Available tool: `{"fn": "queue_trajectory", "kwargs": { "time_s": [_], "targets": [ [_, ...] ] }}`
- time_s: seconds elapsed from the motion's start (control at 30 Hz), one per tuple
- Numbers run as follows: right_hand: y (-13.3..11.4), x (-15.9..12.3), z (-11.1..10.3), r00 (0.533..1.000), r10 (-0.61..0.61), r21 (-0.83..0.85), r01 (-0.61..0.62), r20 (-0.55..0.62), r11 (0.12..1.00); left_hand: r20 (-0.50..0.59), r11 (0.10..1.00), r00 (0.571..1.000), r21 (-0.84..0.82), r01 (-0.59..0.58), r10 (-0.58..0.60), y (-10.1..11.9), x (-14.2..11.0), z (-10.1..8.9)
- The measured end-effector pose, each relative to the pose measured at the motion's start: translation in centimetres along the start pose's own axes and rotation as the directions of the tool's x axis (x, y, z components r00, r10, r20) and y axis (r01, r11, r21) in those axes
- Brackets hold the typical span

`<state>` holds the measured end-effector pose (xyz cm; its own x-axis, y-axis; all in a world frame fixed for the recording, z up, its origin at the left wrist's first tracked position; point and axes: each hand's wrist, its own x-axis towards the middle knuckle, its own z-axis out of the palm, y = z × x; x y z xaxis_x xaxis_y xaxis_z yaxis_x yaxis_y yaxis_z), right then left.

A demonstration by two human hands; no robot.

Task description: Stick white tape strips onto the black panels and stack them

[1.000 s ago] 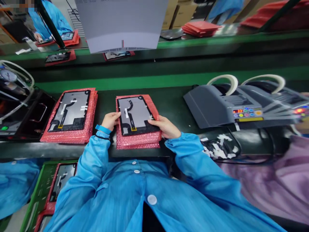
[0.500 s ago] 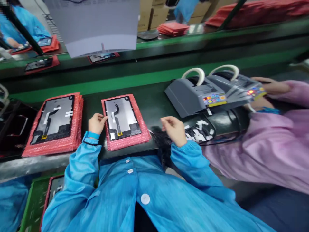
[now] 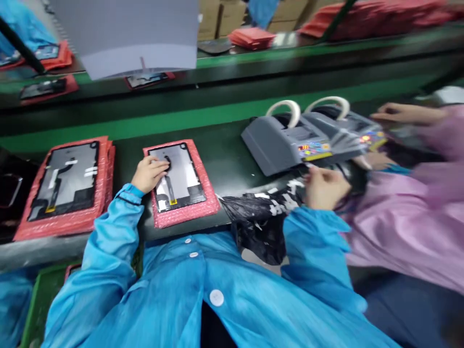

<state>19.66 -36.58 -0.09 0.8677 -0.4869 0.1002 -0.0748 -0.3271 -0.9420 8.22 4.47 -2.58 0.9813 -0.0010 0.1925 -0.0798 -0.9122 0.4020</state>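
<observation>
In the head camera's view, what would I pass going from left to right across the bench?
First gray-and-black panel, second panel with the left hand over its left edge, black plastic, right hand, co-worker's pink sleeve.

Panel: smooth, glossy silver. Under it: red bubble wrap, bumpy plastic. Right of it: grey dispenser, matt plastic; black sheeting, crinkled, probably plastic, blurry. Below it: blue coat, smooth cloth.

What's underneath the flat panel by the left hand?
The flat panel lies on red bubble wrap, visible past its right and near edges. The panel covers the wrap's middle, so anything between them can't be seen.
</observation>
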Motion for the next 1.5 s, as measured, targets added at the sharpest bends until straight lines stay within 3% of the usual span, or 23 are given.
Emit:
{"fn": "queue_trajectory", "kwargs": {
  "time_s": [0.03, 0.1, 0.17, 0.23, 0.27, 0.33, 0.43, 0.47, 0.53, 0.6, 0.7, 0.97, 1.17, 1.3, 1.37, 1.43, 1.5],
  "targets": [
    [-0.4, -0.5, -0.4, 0.996, -0.079, -0.112, 0.073, -0.051, 0.991, 0.032, 1.000, 0.999, -0.002, 0.009, -0.009, -0.1, 0.0, 0.1],
    [-1.3, -1.8, -0.8, 0.984, -0.179, -0.211, 0.172, -0.018, 0.962, 0.073, 1.000, 0.997, -0.001, 0.001, -0.001, -0.4, 0.0, 0.3],
    [-2.4, -3.6, -0.3, 0.969, -0.197, -0.137, 0.217, 0.150, 0.966, 0.096, 0.999, 0.995, 0.016, -0.035, 0.033, -0.8, 0.2, 0.7],
    [-3.5, -5.7, 1.7, 0.909, -0.200, -0.010, 0.219, 0.365, 0.976, 0.107, 0.996, 0.991, 0.038, -0.087, 0.082, -1.4, 0.3, 1.0],
    [-4.1, -6.7, 3.3, 0.850, -0.210, 0.042, 0.217, 0.483, 0.975, 0.106, 0.992, 0.988, 0.044, -0.117, 0.112, -1.6, 0.4, 1.2],
    [-4.9, -8.6, 7.4, 0.675, -0.261, 0.119, 0.250, 0.690, 0.961, 0.088, 0.984, 0.982, 0.051, -0.172, 0.167, -2.1, 0.5, 1.4],
    [-5.8, -10.7, 14.4, 0.421, -0.262, 0.115, 0.342, 0.869, 0.932, 0.059, 0.973, 0.974, 0.057, -0.222, 0.218, -2.7, 0.7, 1.7],
    [-6.1, -11.3, 16.4, 0.370, -0.225, 0.069, 0.389, 0.901, 0.918, 0.054, 0.972, 0.973, 0.055, -0.229, 0.226, -2.9, 0.7, 1.8],
    [-6.7, -12.3, 19.7, 0.319, -0.154, -0.024, 0.490, 0.935, 0.872, 0.048, 0.971, 0.972, 0.046, -0.233, 0.231, -3.1, 0.6, 2.0],
    [-7.2, -13.0, 21.6, 0.299, -0.101, -0.096, 0.578, 0.949, 0.810, 0.041, 0.972, 0.972, 0.035, -0.232, 0.231, -3.2, 0.6, 2.2],
    [-7.9, -13.6, 22.7, 0.287, -0.048, -0.168, 0.679, 0.957, 0.714, 0.037, 0.972, 0.972, 0.024, -0.233, 0.232, -3.3, 0.5, 2.5],
    [-9.3, -14.4, 22.8, 0.292, 0.028, -0.265, 0.820, 0.956, 0.508, 0.058, 0.973, 0.972, 0.027, -0.229, 0.227, -3.3, 0.5, 2.5],
    [-10.0, -14.6, 23.3, 0.277, 0.061, -0.274, 0.849, 0.959, 0.452, 0.074, 0.975, 0.974, 0.036, -0.218, 0.215, -3.2, 0.5, 2.5],
    [-10.2, -12.9, 23.4, 0.379, 0.077, -0.371, 0.810, 0.922, 0.454, 0.072, 0.976, 0.976, 0.049, -0.211, 0.208, -3.2, 0.4, 2.5],
    [-10.2, -11.9, 22.4, 0.429, 0.060, -0.403, 0.781, 0.902, 0.477, 0.067, 0.978, 0.978, 0.059, -0.202, 0.198, -3.1, 0.4, 2.5],
    [-9.6, -11.0, 20.0, 0.427, 0.021, -0.354, 0.720, 0.904, 0.597, 0.057, 0.981, 0.982, 0.066, -0.183, 0.180, -3.0, 0.5, 2.3],
    [-8.1, -10.1, 16.4, 0.434, -0.024, -0.244, 0.549, 0.900, 0.800, 0.050, 0.981, 0.984, 0.074, -0.177, 0.173, -2.9, 0.6, 2.2]
  ]
}}
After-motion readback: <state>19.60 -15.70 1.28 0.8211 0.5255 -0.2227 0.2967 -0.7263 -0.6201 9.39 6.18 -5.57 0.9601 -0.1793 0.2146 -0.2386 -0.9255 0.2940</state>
